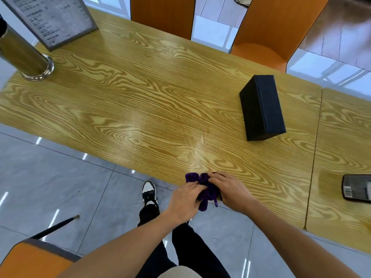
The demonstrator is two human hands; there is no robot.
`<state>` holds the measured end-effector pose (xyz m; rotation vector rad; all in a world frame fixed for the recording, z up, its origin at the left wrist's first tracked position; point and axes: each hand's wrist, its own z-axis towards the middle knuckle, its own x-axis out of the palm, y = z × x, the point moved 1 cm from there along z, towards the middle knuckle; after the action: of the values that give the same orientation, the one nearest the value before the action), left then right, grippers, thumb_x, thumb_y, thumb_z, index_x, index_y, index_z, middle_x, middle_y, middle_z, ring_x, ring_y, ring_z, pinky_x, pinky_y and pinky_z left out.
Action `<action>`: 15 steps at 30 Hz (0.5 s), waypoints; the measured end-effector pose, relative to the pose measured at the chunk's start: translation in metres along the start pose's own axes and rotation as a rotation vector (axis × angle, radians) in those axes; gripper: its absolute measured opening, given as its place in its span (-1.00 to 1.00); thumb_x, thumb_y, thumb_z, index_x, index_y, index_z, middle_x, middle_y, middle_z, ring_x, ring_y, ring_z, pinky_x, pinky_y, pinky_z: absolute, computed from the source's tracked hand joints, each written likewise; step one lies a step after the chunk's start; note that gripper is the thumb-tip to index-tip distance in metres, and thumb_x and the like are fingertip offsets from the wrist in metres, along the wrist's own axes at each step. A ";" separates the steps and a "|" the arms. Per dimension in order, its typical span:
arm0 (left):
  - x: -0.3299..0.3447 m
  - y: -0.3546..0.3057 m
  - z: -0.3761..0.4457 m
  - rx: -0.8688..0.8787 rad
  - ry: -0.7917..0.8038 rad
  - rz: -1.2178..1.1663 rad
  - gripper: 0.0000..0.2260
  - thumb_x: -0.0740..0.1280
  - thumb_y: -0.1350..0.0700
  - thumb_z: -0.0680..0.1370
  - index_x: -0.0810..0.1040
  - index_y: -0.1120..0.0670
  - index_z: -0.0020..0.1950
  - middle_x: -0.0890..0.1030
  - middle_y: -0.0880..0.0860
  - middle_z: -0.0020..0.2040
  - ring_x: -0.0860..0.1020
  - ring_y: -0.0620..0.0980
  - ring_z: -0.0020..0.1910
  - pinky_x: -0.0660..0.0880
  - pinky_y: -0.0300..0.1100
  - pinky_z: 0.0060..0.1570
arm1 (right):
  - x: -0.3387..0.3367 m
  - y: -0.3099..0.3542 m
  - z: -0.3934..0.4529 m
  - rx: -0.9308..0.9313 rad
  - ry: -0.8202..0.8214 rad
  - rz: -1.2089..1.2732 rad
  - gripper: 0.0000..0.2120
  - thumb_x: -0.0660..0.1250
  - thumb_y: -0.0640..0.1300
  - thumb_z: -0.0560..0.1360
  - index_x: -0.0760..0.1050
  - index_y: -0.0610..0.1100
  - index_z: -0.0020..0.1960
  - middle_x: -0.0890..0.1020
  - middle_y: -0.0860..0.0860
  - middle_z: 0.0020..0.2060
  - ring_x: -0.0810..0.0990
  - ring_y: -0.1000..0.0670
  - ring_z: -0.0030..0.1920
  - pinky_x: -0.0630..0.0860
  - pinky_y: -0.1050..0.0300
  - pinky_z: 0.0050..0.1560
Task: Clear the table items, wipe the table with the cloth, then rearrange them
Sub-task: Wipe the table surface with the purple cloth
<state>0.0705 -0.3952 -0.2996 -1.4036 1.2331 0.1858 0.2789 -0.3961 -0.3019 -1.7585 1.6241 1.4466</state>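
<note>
The crumpled purple cloth [206,188] is bunched into a loose wad with folds and a narrow strip hanging down at its near side. You hold it at the near edge of the wood-grain laminate tabletop [140,109], partly over the edge. No clear long axis can be told from the wad; the hanging strip points toward you and the floor.

Your left hand [185,199] grips the cloth from the left, fingers [195,186] closed into its folds. Your right hand [230,189] grips it from the right, fingers curled over the top of the wad. The two hands are just beside each other.

A black rectangular box [262,107] lies on the tabletop well apart from the cloth, to the far right, its long axis running away from you. No writing on it can be read.

At the right edge, on the adjoining tabletop section, a dark flat device [356,187] bears a barcode label; its print is too small to read.

At far left stand a framed grey menu board [54,19], text blurred, and a brass-coloured metal cylinder [24,55].
</note>
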 end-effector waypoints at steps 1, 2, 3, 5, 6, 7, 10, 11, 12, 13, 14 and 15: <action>0.002 0.000 -0.002 0.002 0.009 0.001 -0.64 0.38 0.10 0.52 0.55 -0.04 0.33 0.61 -0.06 0.27 0.47 -0.04 0.35 0.47 -0.12 0.16 | 0.003 0.001 -0.003 0.005 0.001 0.008 -0.49 0.44 -0.18 0.44 0.45 -0.05 0.37 0.48 0.05 0.42 0.43 -0.06 0.38 0.52 -0.04 0.26; 0.003 0.000 -0.004 0.004 0.022 0.000 -0.64 0.37 0.10 0.53 0.54 -0.04 0.33 0.61 -0.07 0.27 0.47 -0.05 0.34 0.46 -0.14 0.16 | 0.005 0.003 -0.006 0.011 -0.007 0.014 -0.50 0.44 -0.19 0.44 0.45 -0.04 0.37 0.48 0.06 0.42 0.43 -0.05 0.38 0.53 -0.04 0.24; 0.003 0.000 -0.005 0.010 0.034 -0.002 -0.65 0.36 0.10 0.53 0.54 -0.04 0.33 0.61 -0.06 0.27 0.47 -0.05 0.32 0.44 -0.16 0.17 | 0.006 0.005 -0.009 0.011 -0.021 0.017 -0.50 0.42 -0.22 0.44 0.45 -0.03 0.36 0.49 0.07 0.41 0.43 -0.05 0.38 0.53 -0.04 0.23; 0.003 -0.001 -0.008 0.037 0.054 -0.012 -0.66 0.34 0.10 0.54 0.54 -0.03 0.32 0.62 -0.06 0.23 0.50 -0.03 0.26 0.42 -0.17 0.17 | 0.006 0.008 -0.013 0.003 -0.033 0.027 -0.50 0.38 -0.27 0.43 0.46 -0.04 0.35 0.50 0.08 0.39 0.44 -0.05 0.38 0.51 -0.04 0.26; 0.005 0.001 -0.008 0.050 0.063 -0.015 -0.67 0.34 0.09 0.55 0.53 -0.02 0.32 0.63 -0.06 0.21 0.51 -0.02 0.24 0.42 -0.16 0.16 | 0.006 0.009 -0.015 0.002 -0.038 0.028 -0.50 0.36 -0.28 0.43 0.47 -0.04 0.35 0.51 0.08 0.38 0.44 -0.05 0.37 0.49 -0.04 0.28; 0.006 0.002 -0.010 0.049 0.076 -0.022 -0.68 0.33 0.09 0.55 0.53 -0.02 0.31 0.63 -0.06 0.19 0.52 -0.01 0.21 0.43 -0.15 0.14 | 0.006 0.011 -0.017 0.012 -0.046 0.036 -0.51 0.33 -0.29 0.44 0.47 -0.03 0.34 0.52 0.09 0.37 0.44 -0.04 0.37 0.47 -0.03 0.29; 0.004 0.001 -0.012 0.032 0.113 -0.063 -0.67 0.31 0.06 0.56 0.50 -0.02 0.33 0.62 -0.04 0.16 0.52 0.01 0.16 0.45 -0.10 0.09 | 0.003 0.014 -0.020 0.051 -0.068 0.104 -0.57 0.23 -0.26 0.48 0.47 0.01 0.31 0.53 0.16 0.30 0.42 0.01 0.30 0.43 0.02 0.27; 0.003 0.001 -0.012 0.018 0.130 -0.083 -0.66 0.31 0.04 0.57 0.48 -0.03 0.35 0.61 -0.04 0.18 0.52 0.01 0.17 0.46 -0.09 0.09 | 0.001 0.015 -0.020 0.062 -0.065 0.131 -0.58 0.21 -0.25 0.48 0.47 0.02 0.30 0.55 0.17 0.26 0.43 0.02 0.27 0.42 0.04 0.26; 0.001 0.000 -0.012 -0.002 0.150 -0.107 -0.65 0.30 0.03 0.57 0.45 -0.05 0.36 0.59 -0.05 0.21 0.51 -0.01 0.19 0.47 -0.08 0.11 | -0.001 0.015 -0.020 0.081 -0.054 0.158 -0.59 0.19 -0.23 0.49 0.46 0.03 0.29 0.56 0.17 0.22 0.43 0.03 0.25 0.42 0.07 0.25; 0.000 0.000 -0.011 -0.032 0.171 -0.150 -0.63 0.30 0.02 0.57 0.43 -0.07 0.38 0.58 -0.07 0.24 0.51 -0.02 0.21 0.48 -0.07 0.14 | -0.005 0.015 -0.019 0.104 -0.039 0.185 -0.59 0.18 -0.21 0.49 0.46 0.04 0.30 0.57 0.16 0.21 0.44 0.04 0.24 0.42 0.09 0.23; -0.003 -0.001 -0.010 -0.063 0.179 -0.204 -0.62 0.30 0.02 0.57 0.42 -0.09 0.39 0.57 -0.07 0.26 0.51 -0.03 0.23 0.48 -0.05 0.18 | -0.010 0.014 -0.016 0.130 -0.031 0.219 -0.58 0.17 -0.19 0.50 0.44 0.05 0.32 0.57 0.14 0.20 0.46 0.04 0.24 0.43 0.10 0.21; -0.007 -0.001 -0.006 -0.085 0.167 -0.258 -0.61 0.30 0.03 0.57 0.40 -0.10 0.40 0.56 -0.07 0.27 0.51 -0.03 0.24 0.48 -0.03 0.21 | -0.016 0.011 -0.013 0.157 -0.035 0.262 -0.58 0.17 -0.17 0.50 0.42 0.05 0.33 0.56 0.12 0.20 0.47 0.04 0.22 0.45 0.09 0.19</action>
<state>0.0646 -0.3967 -0.2919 -1.6641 1.1762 -0.0589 0.2772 -0.4009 -0.2795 -1.4704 1.9494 1.4044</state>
